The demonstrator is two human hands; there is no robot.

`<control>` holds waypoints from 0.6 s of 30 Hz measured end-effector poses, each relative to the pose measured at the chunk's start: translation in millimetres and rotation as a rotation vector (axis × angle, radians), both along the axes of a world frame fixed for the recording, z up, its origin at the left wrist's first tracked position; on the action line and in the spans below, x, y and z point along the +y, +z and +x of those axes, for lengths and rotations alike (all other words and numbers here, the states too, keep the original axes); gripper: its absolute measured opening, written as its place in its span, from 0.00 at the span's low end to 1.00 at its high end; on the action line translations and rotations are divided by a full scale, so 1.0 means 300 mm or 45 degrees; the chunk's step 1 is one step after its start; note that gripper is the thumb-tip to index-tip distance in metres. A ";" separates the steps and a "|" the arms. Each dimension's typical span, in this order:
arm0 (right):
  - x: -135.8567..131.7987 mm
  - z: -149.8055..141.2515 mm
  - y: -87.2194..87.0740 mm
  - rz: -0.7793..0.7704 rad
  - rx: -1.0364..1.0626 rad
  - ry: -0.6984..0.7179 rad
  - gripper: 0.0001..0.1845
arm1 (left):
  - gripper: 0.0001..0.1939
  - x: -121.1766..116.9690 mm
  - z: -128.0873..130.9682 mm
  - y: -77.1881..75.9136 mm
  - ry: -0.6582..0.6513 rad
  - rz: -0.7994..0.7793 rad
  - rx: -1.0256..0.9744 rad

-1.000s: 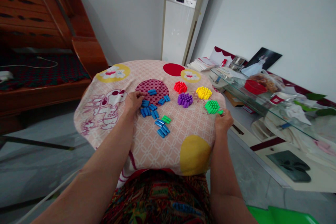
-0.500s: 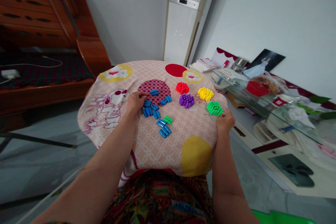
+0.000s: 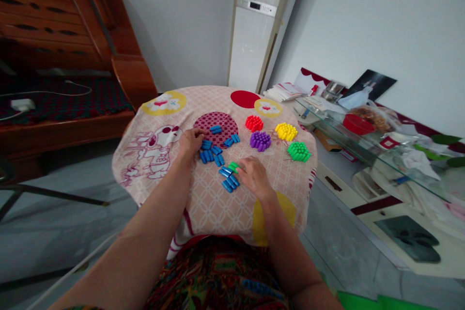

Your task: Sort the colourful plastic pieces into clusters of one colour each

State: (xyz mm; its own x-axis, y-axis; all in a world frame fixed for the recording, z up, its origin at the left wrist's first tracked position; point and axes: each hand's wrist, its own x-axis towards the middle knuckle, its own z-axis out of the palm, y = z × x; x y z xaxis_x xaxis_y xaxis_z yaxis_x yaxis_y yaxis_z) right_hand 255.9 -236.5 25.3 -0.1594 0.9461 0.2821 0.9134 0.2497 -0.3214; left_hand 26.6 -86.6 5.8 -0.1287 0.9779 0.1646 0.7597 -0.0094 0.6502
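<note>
On the cloth-covered table lie small blue plastic sticks, flat and in loose groups. My left hand rests beside them at their left, fingers loosely bent and slightly apart, with nothing visible in it. Among the nearer blue sticks lie green plastic sticks. My right hand reaches in from the right, its fingertips closed at a green stick. Farther right stand tight upright clusters of the same kind: a red cluster, a purple cluster, a yellow cluster and a green cluster.
A glass shelf at the right holds papers, a red bowl and bags. At the left stands a wooden bench. Behind the table is a tall white air conditioner.
My right hand has left the table's right edge by the green cluster and moved left to the loose green sticks. My left hand stays beside the blue sticks.
</note>
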 end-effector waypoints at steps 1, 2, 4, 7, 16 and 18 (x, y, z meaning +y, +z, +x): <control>-0.007 -0.020 -0.003 -0.011 -0.024 0.026 0.06 | 0.18 0.000 0.000 0.000 0.000 -0.001 0.002; -0.013 -0.033 -0.007 -0.018 -0.030 0.038 0.06 | 0.18 0.000 0.001 0.000 -0.002 0.001 0.002; -0.019 -0.046 -0.015 -0.025 0.014 0.029 0.05 | 0.18 0.000 0.002 0.001 -0.005 0.003 -0.008; -0.015 -0.038 -0.032 -0.040 0.196 -0.049 0.06 | 0.17 0.000 0.003 0.003 -0.001 0.007 -0.020; 0.002 0.220 0.009 0.186 0.375 -0.422 0.09 | 0.17 0.001 0.003 -0.004 0.005 0.015 -0.047; 0.013 0.303 0.040 0.168 0.267 -0.568 0.09 | 0.17 0.003 0.004 -0.005 0.004 0.024 -0.034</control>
